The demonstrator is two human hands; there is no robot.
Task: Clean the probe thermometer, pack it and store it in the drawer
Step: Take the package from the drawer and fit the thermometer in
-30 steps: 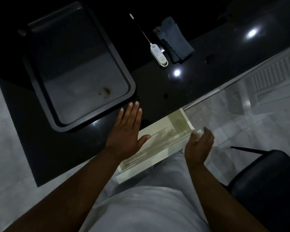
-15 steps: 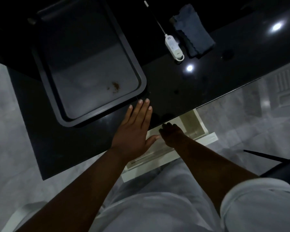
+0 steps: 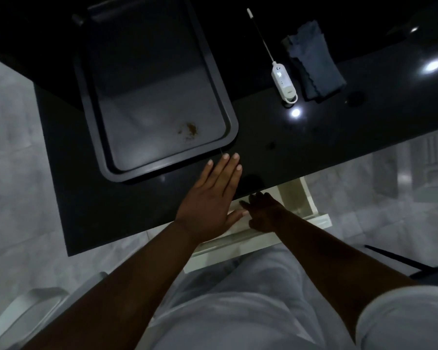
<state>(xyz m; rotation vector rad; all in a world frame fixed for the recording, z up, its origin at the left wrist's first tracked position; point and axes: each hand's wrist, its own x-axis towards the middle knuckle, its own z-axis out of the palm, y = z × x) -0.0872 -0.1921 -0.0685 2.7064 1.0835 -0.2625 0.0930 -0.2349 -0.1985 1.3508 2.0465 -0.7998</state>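
The white probe thermometer [image 3: 282,80] lies on the black counter [image 3: 301,152] at the far right, its thin metal probe pointing away from me. A folded dark cloth [image 3: 314,64] lies just right of it. The white drawer [image 3: 310,198] under the counter's edge stands pulled out. My left hand [image 3: 213,200] rests flat on the counter edge, fingers straight. My right hand [image 3: 266,213] reaches palm down into the drawer, fingers apart, over a long clear case [image 3: 228,238] that it partly hides. Both hands are far from the thermometer.
A large dark baking tray [image 3: 162,170] with a small brown stain sits on the counter's left, just beyond my left fingertips. Ceiling lights glare on the counter. A black chair [image 3: 395,261] stands at the right, on a pale tiled floor.
My right hand moved from beside the drawer front into the open drawer. My left hand stayed flat on the counter edge. The view shifted slightly.
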